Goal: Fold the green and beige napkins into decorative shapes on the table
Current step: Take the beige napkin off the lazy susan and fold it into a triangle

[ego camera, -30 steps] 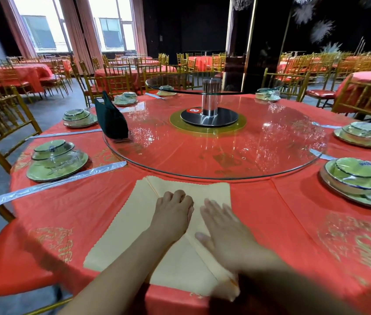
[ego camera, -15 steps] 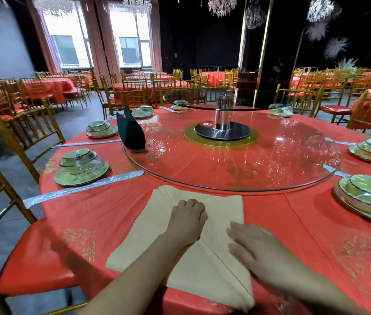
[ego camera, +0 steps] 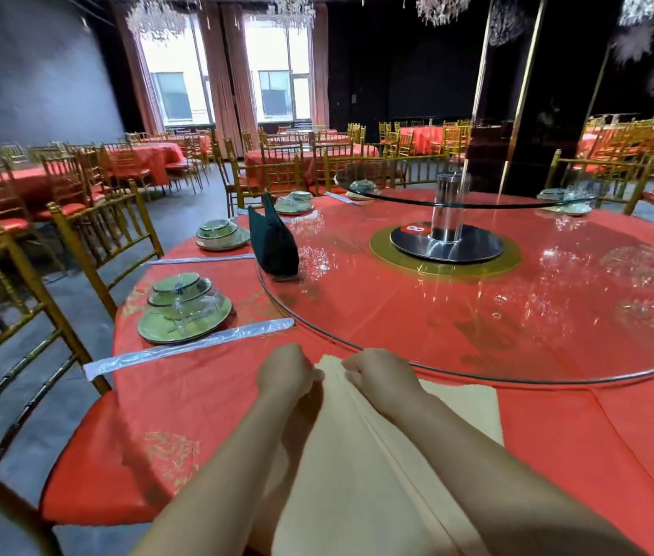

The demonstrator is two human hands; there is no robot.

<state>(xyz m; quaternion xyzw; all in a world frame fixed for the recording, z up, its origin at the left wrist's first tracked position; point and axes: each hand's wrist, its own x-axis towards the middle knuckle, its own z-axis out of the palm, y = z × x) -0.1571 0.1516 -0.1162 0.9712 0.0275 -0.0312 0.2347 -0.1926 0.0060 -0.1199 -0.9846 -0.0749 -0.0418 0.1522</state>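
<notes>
Trailing nearward from both grips (ego camera: 287,373) (ego camera: 375,375), beige napkin (ego camera: 357,487)

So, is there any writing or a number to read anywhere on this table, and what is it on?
"8": a white figure on a red patch of the black turntable base, lying sideways from here.
Unreadable: the gold print on the red tablecloth, too blurred to tell letters from pattern.
No text shows on the beige napkin, the green napkin or the plates.
</notes>
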